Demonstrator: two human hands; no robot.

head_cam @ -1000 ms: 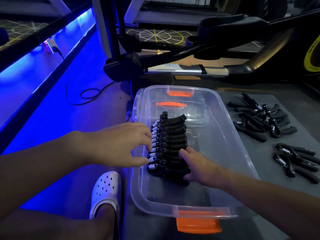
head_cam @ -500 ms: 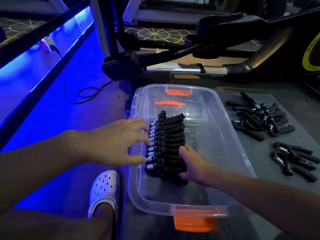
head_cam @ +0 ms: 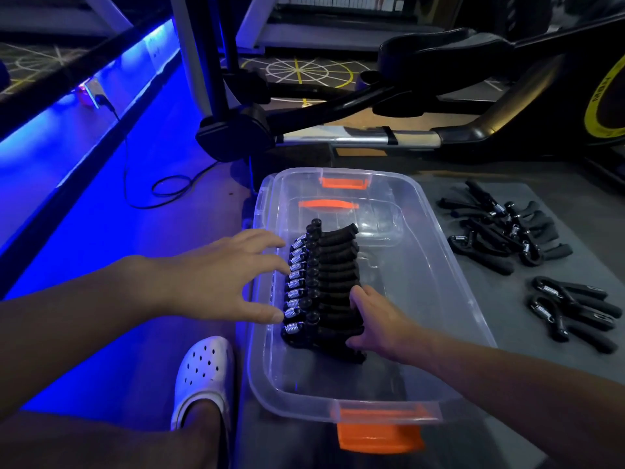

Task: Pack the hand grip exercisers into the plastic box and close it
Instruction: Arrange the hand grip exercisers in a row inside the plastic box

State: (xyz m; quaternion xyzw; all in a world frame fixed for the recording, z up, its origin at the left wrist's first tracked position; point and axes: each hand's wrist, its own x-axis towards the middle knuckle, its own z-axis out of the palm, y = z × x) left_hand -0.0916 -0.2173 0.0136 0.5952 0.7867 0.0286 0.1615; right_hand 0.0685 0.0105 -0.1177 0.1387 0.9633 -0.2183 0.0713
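A clear plastic box (head_cam: 443,252) with orange latches lies open on a grey mat. Inside it, several black hand grip exercisers (head_cam: 326,265) stand packed in a row along the left wall, steel springs facing left. My left hand (head_cam: 220,279) reaches over the left rim, its spread fingers touching the spring ends. Inside the box, my right hand (head_cam: 377,321) holds the handle ends of the nearest exercisers between fingers and thumb. More loose exercisers lie on the mat to the right: a pile (head_cam: 507,231) and a pair (head_cam: 575,309).
An orange latch (head_cam: 378,438) sticks out at the box's near end. A foot in a white clog (head_cam: 203,370) stands left of the box. An exercise machine (head_cam: 422,62) rises behind it. A black cable (head_cam: 162,187) lies on the blue-lit floor.
Both hands stay at the row of exercisers. The right hand has slid slightly farther along the handle ends and the view has shifted a little.
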